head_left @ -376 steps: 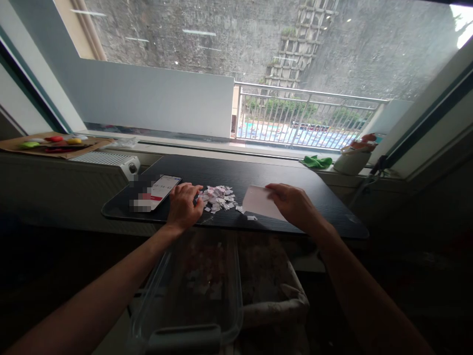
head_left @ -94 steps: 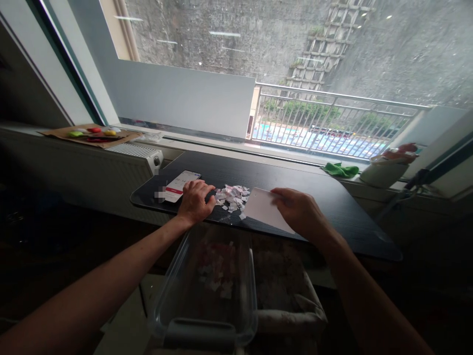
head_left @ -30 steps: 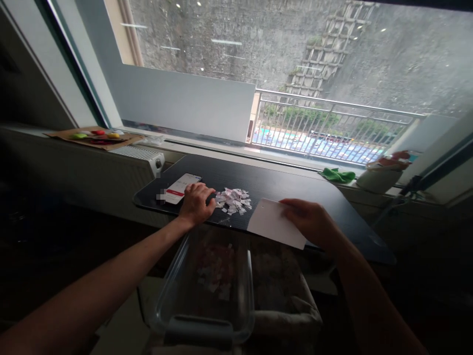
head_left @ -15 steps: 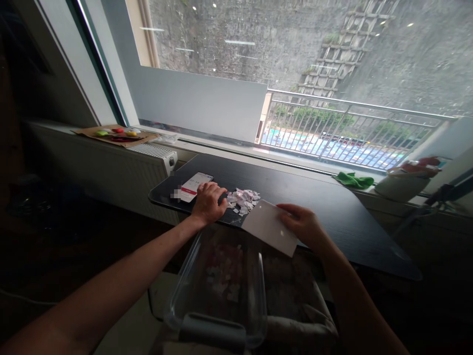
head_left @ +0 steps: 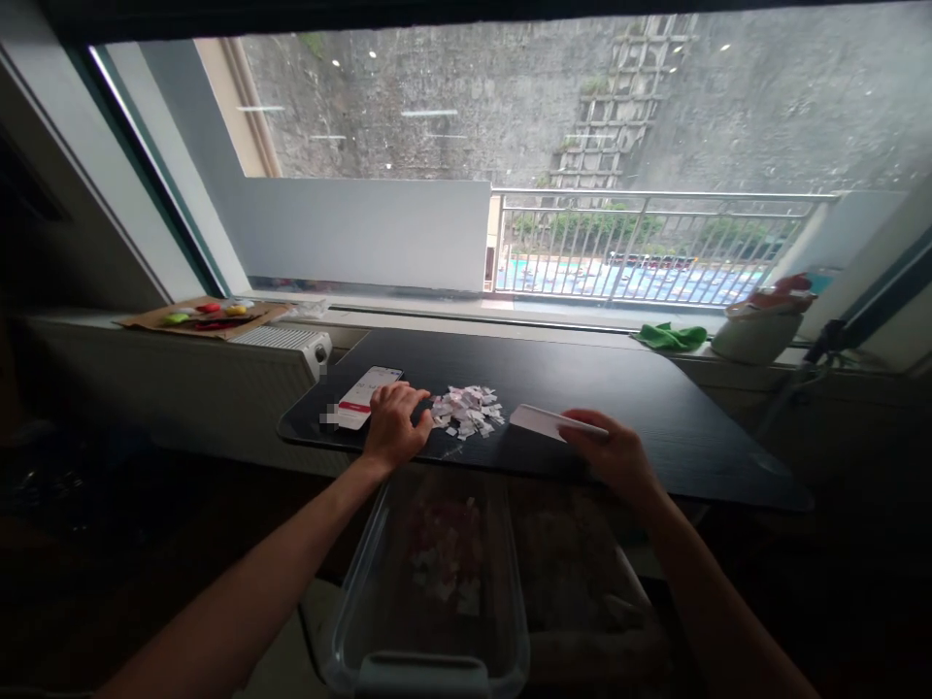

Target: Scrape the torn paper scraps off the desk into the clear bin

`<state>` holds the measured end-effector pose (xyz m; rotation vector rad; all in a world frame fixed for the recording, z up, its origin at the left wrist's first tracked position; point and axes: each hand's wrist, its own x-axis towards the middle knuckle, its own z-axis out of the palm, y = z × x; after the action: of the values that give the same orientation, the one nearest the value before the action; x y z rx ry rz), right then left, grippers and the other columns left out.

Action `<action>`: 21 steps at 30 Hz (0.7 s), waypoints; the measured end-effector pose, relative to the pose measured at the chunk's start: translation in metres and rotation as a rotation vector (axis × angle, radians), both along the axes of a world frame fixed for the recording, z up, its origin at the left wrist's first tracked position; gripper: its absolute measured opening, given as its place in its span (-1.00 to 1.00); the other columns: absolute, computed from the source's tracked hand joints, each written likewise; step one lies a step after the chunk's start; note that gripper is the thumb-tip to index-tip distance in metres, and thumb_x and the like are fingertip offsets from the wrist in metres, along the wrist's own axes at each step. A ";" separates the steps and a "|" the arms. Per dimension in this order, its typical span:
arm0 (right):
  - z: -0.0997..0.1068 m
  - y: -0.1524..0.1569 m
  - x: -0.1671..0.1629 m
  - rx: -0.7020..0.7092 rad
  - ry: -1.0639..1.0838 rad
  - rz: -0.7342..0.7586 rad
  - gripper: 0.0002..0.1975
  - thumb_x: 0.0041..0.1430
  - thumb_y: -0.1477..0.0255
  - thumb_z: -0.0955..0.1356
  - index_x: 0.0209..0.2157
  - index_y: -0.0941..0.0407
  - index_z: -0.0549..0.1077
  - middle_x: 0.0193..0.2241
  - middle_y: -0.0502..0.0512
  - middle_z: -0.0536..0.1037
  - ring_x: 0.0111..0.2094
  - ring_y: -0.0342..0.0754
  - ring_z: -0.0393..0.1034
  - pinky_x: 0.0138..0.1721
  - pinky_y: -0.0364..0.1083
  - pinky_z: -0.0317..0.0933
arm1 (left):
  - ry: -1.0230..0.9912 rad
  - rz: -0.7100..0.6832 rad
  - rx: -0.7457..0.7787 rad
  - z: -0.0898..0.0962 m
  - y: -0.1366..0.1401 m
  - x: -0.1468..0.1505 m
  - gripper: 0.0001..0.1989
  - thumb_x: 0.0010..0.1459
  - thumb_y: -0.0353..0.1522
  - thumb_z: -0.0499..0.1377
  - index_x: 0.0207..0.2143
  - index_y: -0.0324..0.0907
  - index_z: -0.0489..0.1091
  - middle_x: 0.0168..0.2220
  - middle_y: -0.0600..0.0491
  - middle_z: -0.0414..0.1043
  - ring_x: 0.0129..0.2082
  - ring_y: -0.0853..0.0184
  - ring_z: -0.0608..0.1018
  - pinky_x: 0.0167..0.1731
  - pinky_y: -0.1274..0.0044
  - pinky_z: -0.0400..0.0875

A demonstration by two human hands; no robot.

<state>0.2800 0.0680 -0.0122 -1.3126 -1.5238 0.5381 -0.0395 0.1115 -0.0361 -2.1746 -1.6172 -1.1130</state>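
The left hand point(head_left: 397, 419) lies low over the surface point(head_left: 677, 417), fingers spread and bent, thumb held apart, with nothing visible in its grasp. Its fingertips reach the left edge of a loose heap of scraps point(head_left: 467, 412), small pale paper bits piled on the dark top near its front edge; whether they touch cannot be made out. Just left of that hand is the phone point(head_left: 358, 400), lying flat with its screen lit and a red bar across it (its near right corner is hidden by the hand).

The right hand point(head_left: 606, 449) grips a pale card point(head_left: 539, 421) between thumb and fingers. The card is tilted, seen at a shallow angle, and its free end points left toward the scraps, with a strip of dark surface showing between. Whether its lower edge rests on the surface is unclear.

Below the front edge stands a clear tub point(head_left: 422, 672), its handle side nearest the viewer. More paper bits lie inside, some pale, some reddish, though the shade makes them hard to separate.

Behind, at the left, a brown sheet point(head_left: 164, 324) carries green, red and yellow items beside the radiator point(head_left: 320, 355). At the right, a green cloth point(head_left: 671, 337) lies on the windowsill next to a pale pot point(head_left: 757, 336).
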 end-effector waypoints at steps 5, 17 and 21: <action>-0.013 0.016 -0.021 -0.020 0.459 -0.005 -0.58 -0.23 0.09 0.52 -0.42 0.14 0.58 -0.52 0.08 0.60 -0.45 0.02 0.51 -0.36 0.00 0.43 | -0.060 -0.047 0.102 0.004 -0.006 -0.004 -0.80 0.10 -0.38 0.08 -0.25 -0.10 0.47 -0.24 -0.01 0.50 0.00 0.10 0.44 0.08 0.20 0.24; -0.011 0.013 -0.033 -0.107 0.343 0.191 -0.70 -0.21 0.23 0.50 -0.44 0.15 0.59 -0.51 0.09 0.62 -0.46 0.04 0.51 -0.37 0.01 0.40 | 0.122 -0.383 -0.057 0.009 -0.010 0.017 -0.79 0.16 -0.40 0.09 -0.24 -0.09 0.51 -0.21 0.00 0.49 0.06 0.10 0.39 0.21 0.01 -0.01; -0.011 0.012 -0.033 -0.147 0.395 0.260 -0.64 -0.23 0.22 0.51 -0.39 0.17 0.60 -0.44 0.13 0.65 -0.37 0.09 0.54 -0.27 0.05 0.41 | 0.108 -0.400 -0.088 0.008 -0.009 0.017 -0.77 0.16 -0.37 0.10 -0.19 -0.09 0.51 -0.16 -0.02 0.48 0.08 0.09 0.35 0.19 0.02 0.01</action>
<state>0.2468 0.0802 -0.0235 -1.0421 -1.3458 1.0280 -0.0230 0.1029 -0.0285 -2.6440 -1.2394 -1.0103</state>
